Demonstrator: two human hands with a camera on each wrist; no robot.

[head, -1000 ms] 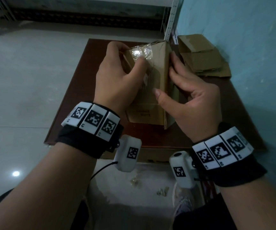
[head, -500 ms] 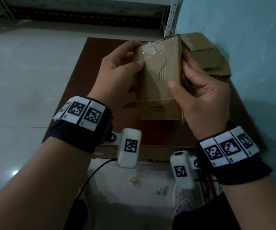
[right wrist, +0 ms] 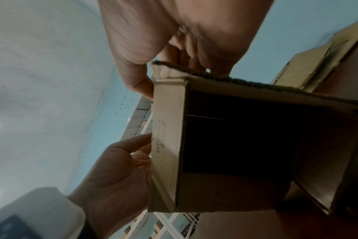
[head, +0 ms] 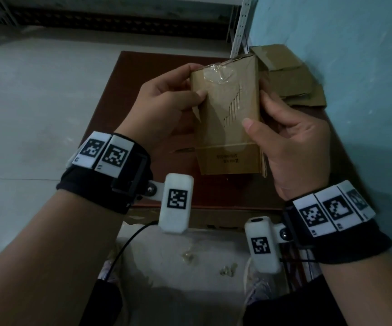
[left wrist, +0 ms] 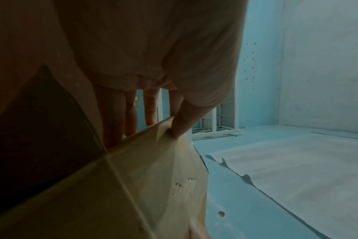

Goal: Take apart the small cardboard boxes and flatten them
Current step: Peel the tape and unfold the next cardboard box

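Observation:
I hold a small brown cardboard box point(head: 228, 118) upright above the dark red table point(head: 129, 95), its taped top edge facing away from me. My left hand point(head: 166, 100) grips the box's left side, thumb on the front face near the clear tape point(head: 216, 75). My right hand point(head: 284, 137) grips the right side, thumb pressed on the front. In the right wrist view the box point(right wrist: 225, 145) is open at the bottom, its inside dark, with loose flaps. In the left wrist view my fingers point(left wrist: 180, 122) pinch the cardboard edge point(left wrist: 133, 177).
A pile of flattened cardboard point(head: 289, 76) lies at the table's far right corner against the blue wall point(head: 355, 67). A metal shelf post point(head: 239, 24) stands behind it. Pale floor point(head: 37, 102) lies left of the table. Small scraps point(head: 228, 270) lie below.
The box has been lifted off the table and turned so its broad face looks at me. Both hands shifted their grip to its sides.

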